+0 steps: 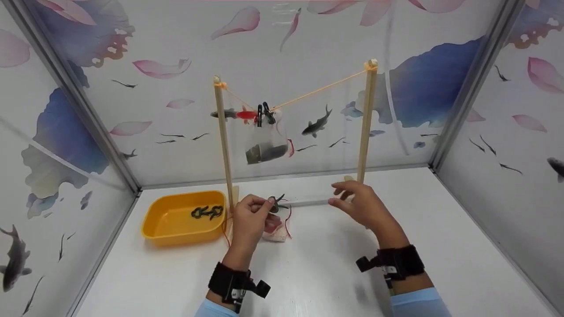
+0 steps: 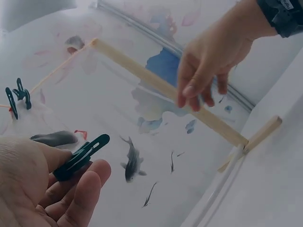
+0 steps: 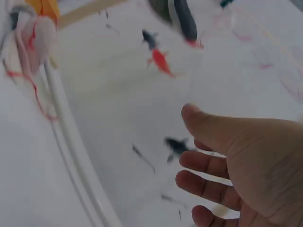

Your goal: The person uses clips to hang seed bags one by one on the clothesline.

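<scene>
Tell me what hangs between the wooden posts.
In the head view, a pale and grey item hangs from the orange string, dark clips at its top.

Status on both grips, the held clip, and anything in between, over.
Left grip pinching clip. Right grip empty. No obstruction seen between grips; cord strung beyond.

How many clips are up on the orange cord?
2: the left clip and the right clip, close together where the cord sags, above the hanging item.
</scene>
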The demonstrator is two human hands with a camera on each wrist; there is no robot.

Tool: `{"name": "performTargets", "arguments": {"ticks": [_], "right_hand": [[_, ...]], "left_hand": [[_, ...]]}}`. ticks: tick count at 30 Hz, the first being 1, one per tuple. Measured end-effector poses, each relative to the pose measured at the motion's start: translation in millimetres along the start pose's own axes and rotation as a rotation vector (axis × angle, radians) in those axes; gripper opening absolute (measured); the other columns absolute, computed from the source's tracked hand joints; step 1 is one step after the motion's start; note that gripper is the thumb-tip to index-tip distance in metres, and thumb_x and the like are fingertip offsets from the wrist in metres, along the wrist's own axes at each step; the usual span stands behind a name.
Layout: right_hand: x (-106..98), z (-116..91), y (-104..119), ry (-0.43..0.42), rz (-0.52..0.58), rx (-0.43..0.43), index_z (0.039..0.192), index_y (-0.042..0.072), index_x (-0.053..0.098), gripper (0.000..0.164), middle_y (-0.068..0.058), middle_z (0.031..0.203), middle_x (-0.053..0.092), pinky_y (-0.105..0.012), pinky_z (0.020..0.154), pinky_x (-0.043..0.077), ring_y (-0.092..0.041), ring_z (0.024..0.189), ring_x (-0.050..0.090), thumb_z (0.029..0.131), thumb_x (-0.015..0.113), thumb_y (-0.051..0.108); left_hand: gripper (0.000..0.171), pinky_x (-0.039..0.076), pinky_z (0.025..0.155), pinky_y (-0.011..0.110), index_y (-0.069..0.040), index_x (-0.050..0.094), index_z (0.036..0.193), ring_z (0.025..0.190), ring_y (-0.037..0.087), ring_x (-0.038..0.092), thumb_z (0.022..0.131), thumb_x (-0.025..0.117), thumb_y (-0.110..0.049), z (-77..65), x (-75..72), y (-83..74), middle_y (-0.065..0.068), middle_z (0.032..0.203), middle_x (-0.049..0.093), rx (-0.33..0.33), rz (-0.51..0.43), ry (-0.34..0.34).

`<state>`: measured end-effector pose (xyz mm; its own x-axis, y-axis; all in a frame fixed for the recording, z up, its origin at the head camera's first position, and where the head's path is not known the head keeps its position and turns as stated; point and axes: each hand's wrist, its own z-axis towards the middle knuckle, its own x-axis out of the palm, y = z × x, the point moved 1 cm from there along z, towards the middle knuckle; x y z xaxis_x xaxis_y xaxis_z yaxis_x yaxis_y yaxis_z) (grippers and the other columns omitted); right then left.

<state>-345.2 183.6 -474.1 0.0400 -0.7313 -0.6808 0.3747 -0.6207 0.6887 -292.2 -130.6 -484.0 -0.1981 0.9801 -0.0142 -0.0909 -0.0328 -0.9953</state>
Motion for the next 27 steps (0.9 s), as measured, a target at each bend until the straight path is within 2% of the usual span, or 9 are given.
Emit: {"name": "performTargets", "arguments": {"ticks": [4,8,10,13,18,24,27], "right_hand": [[22,-1,42,0.051,0.033,-0.196,0.156,0.011,0.068,0.063,-0.006,0.128,0.080,-0.054,0.098,0.065,-0.025,0.113,0.079,0.099,0.091,0.030],[39,-6,61,0.093,0.060,-0.273,0.155,0.010,0.069,0.063,-0.004,0.126,0.081,-0.056,0.095,0.065,-0.023,0.110,0.078,0.099,0.091,0.030],[44,-7,64,0.084,0.070,-0.282,0.151,0.011,0.072,0.057,-0.004,0.124,0.082,-0.054,0.093,0.066,-0.022,0.108,0.079,0.100,0.090,0.029],[47,-8,64,0.045,0.103,-0.304,0.145,0.010,0.076,0.050,-0.008,0.121,0.084,-0.045,0.088,0.067,-0.022,0.105,0.080,0.100,0.090,0.026],[45,-8,61,0.020,0.161,-0.357,0.142,0.009,0.077,0.047,-0.013,0.121,0.083,-0.033,0.085,0.065,-0.023,0.103,0.081,0.099,0.091,0.021],[44,-7,61,0.046,0.152,-0.395,0.141,0.010,0.078,0.044,-0.005,0.120,0.083,-0.033,0.085,0.066,-0.022,0.105,0.080,0.100,0.090,0.021],[44,-8,61,0.034,0.145,-0.404,0.136,0.009,0.079,0.038,-0.005,0.116,0.083,-0.033,0.084,0.067,-0.021,0.103,0.080,0.101,0.089,0.019]], "left_hand": [[0.020,0.067,0.062,0.032,-0.004,0.072,0.109,0.071,0.024,0.084,0.108,0.081,-0.022,-6.8,8.0,-5.2,0.012,0.094,0.086,-0.014,-0.044,0.058],[0.018,0.063,0.059,0.025,-0.001,0.069,0.109,0.069,0.019,0.082,0.109,0.078,-0.017,-11.5,15.4,-6.6,0.012,0.092,0.085,-0.015,-0.122,0.124],[0.017,0.062,0.058,0.024,0.000,0.068,0.110,0.068,0.018,0.082,0.110,0.077,-0.014,-12.3,17.9,-6.4,0.011,0.091,0.084,-0.012,-0.145,0.150],[0.017,0.062,0.058,0.023,0.001,0.067,0.110,0.066,0.016,0.080,0.111,0.075,-0.014,-12.6,20.0,-6.5,0.010,0.091,0.084,-0.007,-0.166,0.177],[0.016,0.062,0.058,0.023,-0.001,0.066,0.109,0.066,0.014,0.080,0.112,0.074,-0.015,-14.0,20.5,-7.4,0.007,0.090,0.084,0.000,-0.179,0.214],[0.014,0.062,0.057,0.025,-0.003,0.063,0.105,0.064,0.013,0.078,0.114,0.070,-0.011,-11.9,20.2,-2.5,0.007,0.086,0.082,-0.027,-0.186,0.277],[0.017,0.063,0.057,0.025,-0.003,0.064,0.106,0.065,0.014,0.078,0.116,0.068,-0.017,-11.5,19.6,2.2,0.008,0.090,0.083,-0.043,-0.161,0.301]]}}
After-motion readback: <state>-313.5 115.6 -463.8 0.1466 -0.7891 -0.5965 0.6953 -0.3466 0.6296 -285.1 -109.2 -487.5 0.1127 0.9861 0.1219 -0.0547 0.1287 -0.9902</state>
